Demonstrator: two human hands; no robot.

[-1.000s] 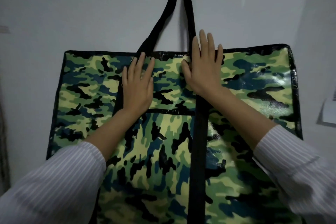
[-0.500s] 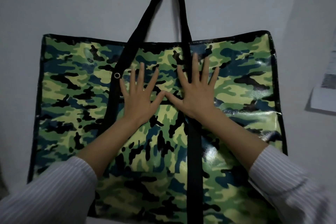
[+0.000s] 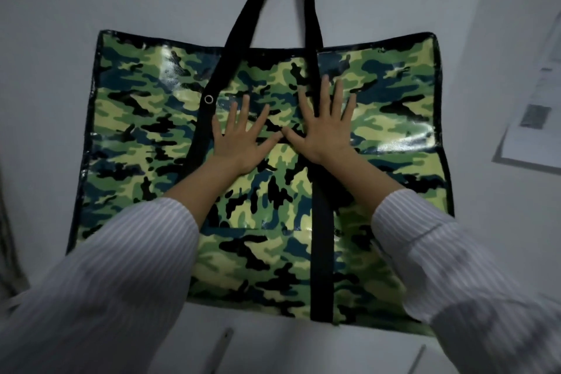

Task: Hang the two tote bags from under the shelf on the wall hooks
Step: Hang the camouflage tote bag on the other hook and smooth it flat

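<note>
Against the wall, the glossy camouflage tote bag (image 3: 379, 118) hangs flat; left hand (image 3: 243, 143) and right hand (image 3: 323, 130), spread, now press lower than before.

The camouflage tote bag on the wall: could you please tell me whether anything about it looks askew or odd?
The glossy green camouflage tote bag hangs slightly crooked, its black-trimmed top edge lower on the left. Both black straps run up out of view. The left hand and right hand lie flat on it, fingers spread. No damage shows.
</note>
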